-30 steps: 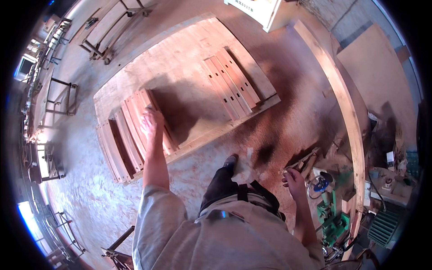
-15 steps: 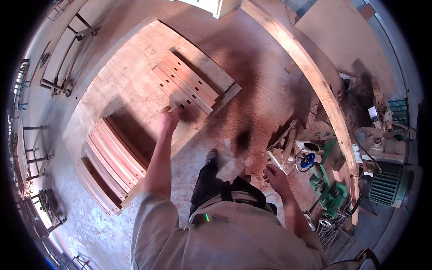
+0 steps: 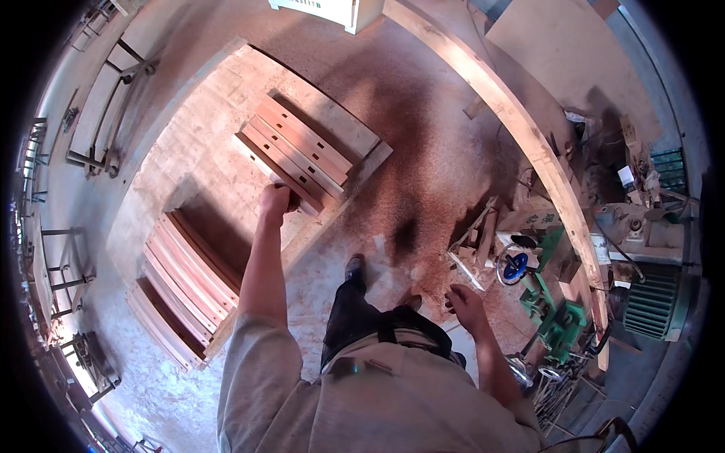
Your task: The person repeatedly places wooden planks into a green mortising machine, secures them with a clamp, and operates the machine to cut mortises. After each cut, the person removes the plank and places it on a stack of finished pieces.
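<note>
My left hand [image 3: 275, 202] is closed on the near end of a slotted wooden rail [image 3: 266, 160], which looks tipped up on its edge. Right beside it lie more reddish slotted wooden rails [image 3: 302, 143], side by side on a pale wooden board [image 3: 204, 106]. My right hand [image 3: 466, 306] hangs over the floor to the right of my body, fingers loosely bent and apart, with nothing in it. A stack of curved wooden slats [image 3: 192, 272] lies on the board's near left part, apart from my hand.
A long timber beam [image 3: 513, 113] arcs along the right side. Below it stands a green machine [image 3: 563, 321] with a blue handwheel [image 3: 516, 267] and a ribbed motor [image 3: 653, 303]. Scrap wood [image 3: 476, 238] and sawdust lie on the floor. Metal racks [image 3: 68, 279] stand at left.
My left hand has closed on the nearest slotted rail and drawn it slightly toward me, tilting it away from the others. The view has shifted a little; my right hand hangs much as before.
</note>
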`<move>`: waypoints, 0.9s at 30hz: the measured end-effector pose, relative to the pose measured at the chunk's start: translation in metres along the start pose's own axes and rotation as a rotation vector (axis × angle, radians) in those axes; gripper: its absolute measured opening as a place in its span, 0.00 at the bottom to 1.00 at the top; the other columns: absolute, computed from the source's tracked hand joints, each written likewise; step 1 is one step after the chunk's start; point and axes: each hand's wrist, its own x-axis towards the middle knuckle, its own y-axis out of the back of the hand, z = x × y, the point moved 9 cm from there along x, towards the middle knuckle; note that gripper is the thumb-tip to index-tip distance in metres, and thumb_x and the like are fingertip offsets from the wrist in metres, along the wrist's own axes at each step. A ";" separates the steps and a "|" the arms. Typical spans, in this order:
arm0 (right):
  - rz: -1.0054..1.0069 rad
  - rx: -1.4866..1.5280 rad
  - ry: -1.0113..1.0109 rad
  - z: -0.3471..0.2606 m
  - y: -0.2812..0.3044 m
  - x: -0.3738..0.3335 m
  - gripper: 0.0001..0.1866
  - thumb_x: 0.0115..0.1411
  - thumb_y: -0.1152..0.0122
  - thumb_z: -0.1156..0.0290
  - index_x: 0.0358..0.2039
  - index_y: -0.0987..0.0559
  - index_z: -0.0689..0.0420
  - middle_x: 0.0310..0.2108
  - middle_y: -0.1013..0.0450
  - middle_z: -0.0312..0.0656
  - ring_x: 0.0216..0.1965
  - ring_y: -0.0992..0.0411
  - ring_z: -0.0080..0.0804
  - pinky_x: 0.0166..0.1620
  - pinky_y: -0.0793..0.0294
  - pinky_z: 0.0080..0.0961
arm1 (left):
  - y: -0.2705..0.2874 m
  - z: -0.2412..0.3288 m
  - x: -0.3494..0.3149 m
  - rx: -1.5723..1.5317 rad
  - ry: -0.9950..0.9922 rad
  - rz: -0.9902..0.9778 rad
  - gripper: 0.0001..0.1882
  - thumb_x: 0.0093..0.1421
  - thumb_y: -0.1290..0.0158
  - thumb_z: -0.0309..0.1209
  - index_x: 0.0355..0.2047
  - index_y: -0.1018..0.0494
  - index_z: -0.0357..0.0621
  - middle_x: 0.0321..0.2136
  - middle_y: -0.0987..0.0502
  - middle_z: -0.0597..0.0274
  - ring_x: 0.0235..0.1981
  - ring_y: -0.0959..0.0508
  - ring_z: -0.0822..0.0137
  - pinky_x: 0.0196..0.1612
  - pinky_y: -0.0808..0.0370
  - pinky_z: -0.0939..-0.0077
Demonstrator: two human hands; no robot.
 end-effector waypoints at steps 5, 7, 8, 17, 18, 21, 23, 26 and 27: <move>0.012 0.004 0.418 -0.074 -0.004 -0.003 0.18 0.58 0.43 0.70 0.47 0.30 0.67 0.37 0.27 0.45 0.36 0.27 0.28 0.35 0.25 0.22 | -0.062 0.052 -0.127 -0.466 -0.391 -0.265 0.15 0.58 0.58 0.28 0.43 0.32 0.33 0.37 0.25 0.57 0.38 0.23 0.66 0.39 0.25 0.73; -0.034 -0.097 0.543 -0.125 -0.013 -0.016 0.22 0.56 0.40 0.68 0.48 0.31 0.66 0.42 0.29 0.47 0.39 0.28 0.31 0.38 0.26 0.23 | -0.102 0.055 -0.165 -0.399 -0.367 -0.267 0.12 0.63 0.57 0.32 0.45 0.32 0.40 0.35 0.25 0.62 0.33 0.24 0.70 0.36 0.26 0.75; -0.018 -0.166 0.625 -0.152 -0.015 -0.028 0.25 0.54 0.38 0.67 0.50 0.32 0.65 0.44 0.31 0.49 0.41 0.28 0.34 0.39 0.26 0.25 | -0.122 0.053 -0.180 -0.396 -0.404 -0.336 0.12 0.63 0.56 0.31 0.44 0.32 0.41 0.35 0.25 0.63 0.33 0.25 0.70 0.36 0.26 0.76; 0.153 -0.111 0.808 -0.113 0.087 -0.104 0.18 0.55 0.43 0.68 0.44 0.32 0.63 0.28 0.27 0.52 0.29 0.26 0.48 0.33 0.28 0.38 | -0.277 0.106 -0.299 -0.532 -0.507 -0.770 0.23 0.50 0.49 0.26 0.49 0.33 0.45 0.42 0.28 0.63 0.43 0.28 0.68 0.44 0.29 0.73; 0.094 -0.086 0.738 -0.092 0.106 -0.111 0.20 0.55 0.43 0.67 0.47 0.32 0.61 0.29 0.28 0.52 0.31 0.26 0.47 0.33 0.28 0.36 | -0.281 0.114 -0.295 -0.772 -0.412 -0.783 0.25 0.52 0.46 0.34 0.51 0.33 0.44 0.44 0.27 0.63 0.42 0.27 0.68 0.47 0.30 0.69; 0.061 -0.119 0.653 -0.054 0.165 -0.150 0.21 0.57 0.43 0.67 0.52 0.31 0.55 0.31 0.27 0.47 0.32 0.26 0.40 0.33 0.28 0.32 | -0.318 0.143 -0.320 -0.709 -0.300 -0.668 0.25 0.56 0.47 0.46 0.50 0.32 0.46 0.43 0.25 0.62 0.41 0.25 0.67 0.41 0.27 0.72; 0.086 -0.076 0.624 -0.030 0.205 -0.175 0.20 0.58 0.44 0.68 0.52 0.30 0.52 0.31 0.26 0.44 0.32 0.26 0.34 0.34 0.27 0.29 | -0.361 0.143 -0.328 -0.640 -0.300 -0.894 0.23 0.57 0.48 0.45 0.49 0.31 0.45 0.43 0.25 0.61 0.42 0.25 0.64 0.40 0.26 0.73; 0.194 0.204 0.556 0.017 0.264 -0.193 0.15 0.60 0.44 0.68 0.48 0.26 0.52 0.31 0.25 0.37 0.31 0.27 0.22 0.34 0.26 0.23 | -0.419 0.154 -0.358 -0.641 -0.348 -0.897 0.22 0.57 0.47 0.43 0.46 0.31 0.40 0.43 0.26 0.54 0.44 0.25 0.60 0.39 0.22 0.70; 0.276 0.247 0.498 0.030 0.291 -0.206 0.14 0.59 0.43 0.65 0.45 0.24 0.53 0.36 0.23 0.39 0.35 0.25 0.26 0.40 0.26 0.24 | -0.431 0.157 -0.362 -0.631 -0.377 -0.828 0.22 0.57 0.47 0.42 0.45 0.30 0.39 0.43 0.26 0.53 0.44 0.25 0.59 0.38 0.21 0.69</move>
